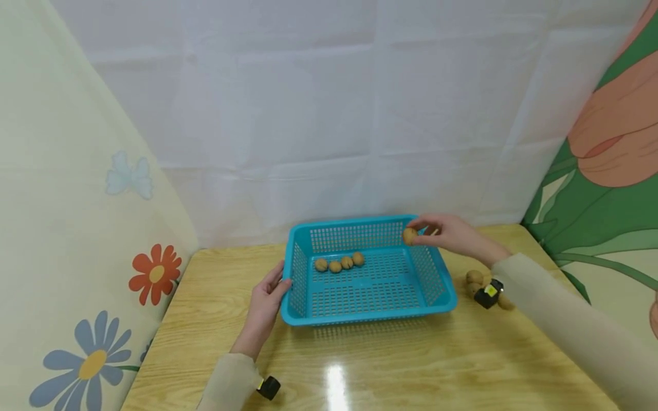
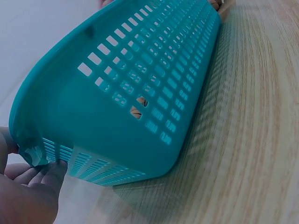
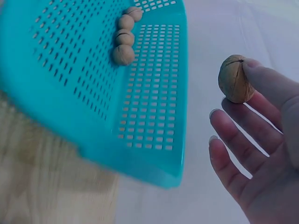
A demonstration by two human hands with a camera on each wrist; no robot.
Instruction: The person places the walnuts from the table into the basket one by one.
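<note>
A blue plastic basket [image 1: 370, 315] with slotted walls stands on the table. At its left end my left hand [image 1: 264, 299] grips the rim, thumb on top and fingers against the outside, as the left wrist view shows. My right hand [image 1: 447, 231] pinches a walnut [image 3: 233, 79] between thumb and fingertips, its other fingers spread. In the head view that walnut overlaps the basket's back right corner. Inside the basket, several walnuts [image 1: 335, 266] lie in a row towards the back left.
More walnuts [image 1: 474, 278] sit on the wooden table [image 1: 205, 319] to the right of the basket, partly hidden by the right wrist's black camera [image 1: 487, 294]. A white cloth [image 1: 308, 114] hangs behind the table, with flower-printed cloths [image 1: 92, 365] at both sides.
</note>
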